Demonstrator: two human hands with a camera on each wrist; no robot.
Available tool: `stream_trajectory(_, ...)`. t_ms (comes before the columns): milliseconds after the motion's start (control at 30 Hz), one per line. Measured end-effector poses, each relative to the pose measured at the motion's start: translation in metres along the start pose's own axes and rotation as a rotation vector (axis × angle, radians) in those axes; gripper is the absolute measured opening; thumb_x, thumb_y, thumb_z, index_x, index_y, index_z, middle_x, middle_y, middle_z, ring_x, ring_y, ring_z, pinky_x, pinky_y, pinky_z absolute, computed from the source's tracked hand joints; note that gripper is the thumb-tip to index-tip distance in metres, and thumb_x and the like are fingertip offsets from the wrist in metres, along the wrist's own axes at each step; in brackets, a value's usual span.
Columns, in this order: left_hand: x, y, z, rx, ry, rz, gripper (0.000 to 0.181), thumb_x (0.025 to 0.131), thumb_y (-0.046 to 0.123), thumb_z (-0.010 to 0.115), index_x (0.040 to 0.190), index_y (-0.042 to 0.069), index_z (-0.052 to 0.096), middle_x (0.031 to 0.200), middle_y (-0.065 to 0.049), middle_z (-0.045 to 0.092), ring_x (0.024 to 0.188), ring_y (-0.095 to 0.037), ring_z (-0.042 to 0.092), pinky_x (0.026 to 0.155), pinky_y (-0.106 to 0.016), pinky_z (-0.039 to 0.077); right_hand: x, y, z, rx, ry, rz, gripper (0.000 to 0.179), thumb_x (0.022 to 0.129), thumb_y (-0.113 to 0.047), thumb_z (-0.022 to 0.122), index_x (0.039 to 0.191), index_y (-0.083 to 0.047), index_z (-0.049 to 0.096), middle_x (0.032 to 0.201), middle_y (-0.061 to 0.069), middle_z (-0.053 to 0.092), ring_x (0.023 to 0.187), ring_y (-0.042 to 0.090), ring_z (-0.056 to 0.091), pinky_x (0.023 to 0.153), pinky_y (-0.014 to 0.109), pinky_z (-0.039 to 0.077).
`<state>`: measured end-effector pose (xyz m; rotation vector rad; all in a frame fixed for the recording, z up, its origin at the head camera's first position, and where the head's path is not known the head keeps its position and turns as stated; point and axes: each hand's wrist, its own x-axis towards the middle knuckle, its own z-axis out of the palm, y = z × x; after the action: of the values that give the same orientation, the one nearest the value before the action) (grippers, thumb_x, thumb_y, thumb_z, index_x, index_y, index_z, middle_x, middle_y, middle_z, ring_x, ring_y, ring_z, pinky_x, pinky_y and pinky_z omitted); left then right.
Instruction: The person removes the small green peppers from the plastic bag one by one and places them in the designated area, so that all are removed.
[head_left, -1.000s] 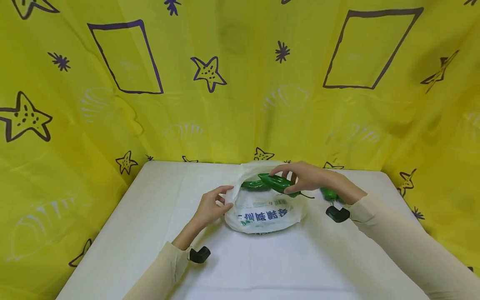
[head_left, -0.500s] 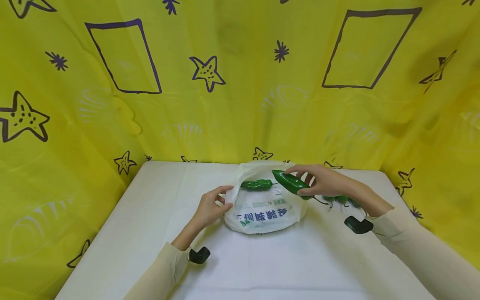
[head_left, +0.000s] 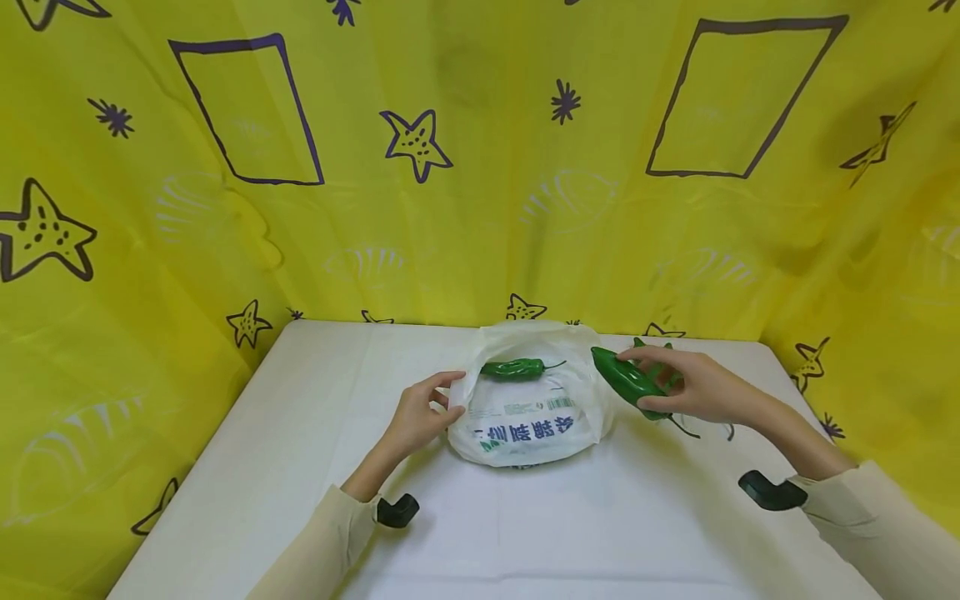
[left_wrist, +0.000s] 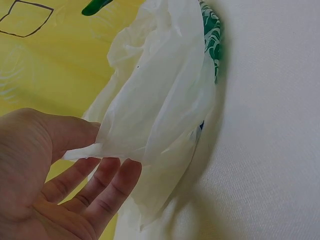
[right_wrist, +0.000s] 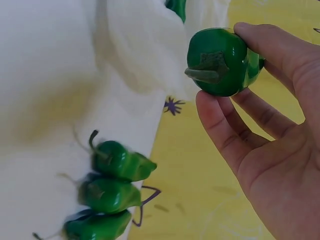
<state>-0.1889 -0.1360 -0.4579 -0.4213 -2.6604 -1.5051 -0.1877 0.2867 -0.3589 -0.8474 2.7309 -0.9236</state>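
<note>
My left hand (head_left: 420, 419) pinches the left rim of a white plastic bag (head_left: 525, 454); in the left wrist view the thumb (left_wrist: 75, 132) and fingers grip the thin film. The bag's mouth is spread, and one green pepper (head_left: 513, 370) lies inside it, stem pointing right. To the right of the bag and above the table, my right hand (head_left: 701, 387) holds another green pepper (head_left: 628, 379) between thumb and fingers. In the right wrist view that held pepper (right_wrist: 215, 55) shows its stem end.
Three green peppers lie side by side on the white table (head_left: 300, 467), the nearest pepper (right_wrist: 117, 160) of them in the right wrist view; my right hand partly hides them in the head view. A yellow patterned curtain (head_left: 480, 208) hangs behind the table and along its sides.
My right hand has moved right with the pepper, from over the bag's mouth to beside the bag. The left hand keeps its hold on the bag, which stays in place.
</note>
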Motion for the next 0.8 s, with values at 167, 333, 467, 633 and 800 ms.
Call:
stream_trajectory(167, 0.0, -0.001, -0.001, 0.006, 0.01, 0.007, 0.054, 0.086, 0.0, 0.08, 0.136, 0.01, 0.065, 0.121, -0.013, 0.067, 0.084, -0.017, 0.064, 0.06, -0.024, 0.055, -0.017, 0.011, 0.005, 0.005, 0.043, 0.028, 0.061, 0.088, -0.02, 0.083, 0.142, -0.014, 0.057, 0.112, 0.012, 0.064, 0.081, 0.015, 0.064, 0.065, 0.028, 0.058)
stream_trajectory(333, 0.0, 0.0, -0.002, 0.012, 0.013, -0.014, 0.054, 0.086, 0.0, 0.08, 0.137, 0.012, 0.065, 0.123, -0.013, 0.067, 0.086, -0.018, 0.064, 0.061, -0.025, 0.056, -0.033, 0.024, 0.013, -0.007, 0.091, 0.011, 0.061, 0.087, -0.019, 0.084, 0.141, -0.014, 0.057, 0.112, 0.012, 0.066, 0.08, 0.009, 0.064, 0.063, 0.029, 0.057)
stream_trajectory(467, 0.0, 0.0, -0.002, 0.011, 0.008, -0.014, 0.054, 0.086, 0.0, 0.08, 0.136, 0.012, 0.065, 0.123, -0.014, 0.066, 0.086, -0.018, 0.064, 0.06, -0.025, 0.056, -0.04, 0.033, 0.019, 0.008, 0.12, -0.003, 0.061, 0.086, -0.017, 0.084, 0.141, -0.011, 0.057, 0.109, 0.012, 0.066, 0.078, 0.006, 0.063, 0.062, 0.028, 0.057)
stream_trajectory(633, 0.0, -0.001, -0.001, 0.001, 0.009, -0.002, 0.053, 0.085, -0.002, 0.079, 0.135, 0.01, 0.066, 0.121, -0.015, 0.067, 0.084, -0.018, 0.065, 0.06, -0.025, 0.056, -0.046, 0.038, 0.023, 0.023, 0.142, 0.003, 0.062, 0.087, -0.016, 0.084, 0.142, -0.01, 0.056, 0.11, 0.012, 0.066, 0.078, 0.006, 0.063, 0.062, 0.028, 0.057)
stream_trajectory(800, -0.001, 0.0, 0.0, 0.007, 0.014, -0.011, 0.053, 0.086, -0.001, 0.08, 0.135, 0.011, 0.066, 0.121, -0.014, 0.067, 0.084, -0.018, 0.064, 0.061, -0.024, 0.055, -0.05, 0.041, 0.026, 0.029, 0.161, 0.0, 0.063, 0.086, -0.013, 0.084, 0.143, -0.008, 0.055, 0.109, 0.011, 0.066, 0.08, 0.005, 0.064, 0.063, 0.027, 0.058)
